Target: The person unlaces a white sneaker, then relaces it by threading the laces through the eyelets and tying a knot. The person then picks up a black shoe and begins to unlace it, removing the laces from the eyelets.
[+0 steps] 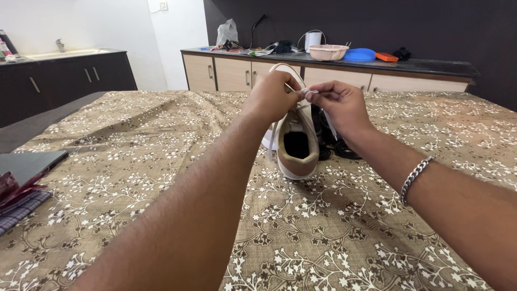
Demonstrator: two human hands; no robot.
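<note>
Both hands pinch a white lace over the tan shoe on the bed: left hand, right hand. Black item behind it, probably another shoe.

Grey crumpled plastic bag on far counter, 11 o'clock. Dark closed laptop at 9 o'clock on bedspread, screen hidden. White wall switch plate, 12 o'clock.

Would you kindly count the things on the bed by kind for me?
Tan shoe, held by left hand and right hand: 1
Black shoe: 1
Laptop: 1
Checked cloth: 1
Total: 4
</note>
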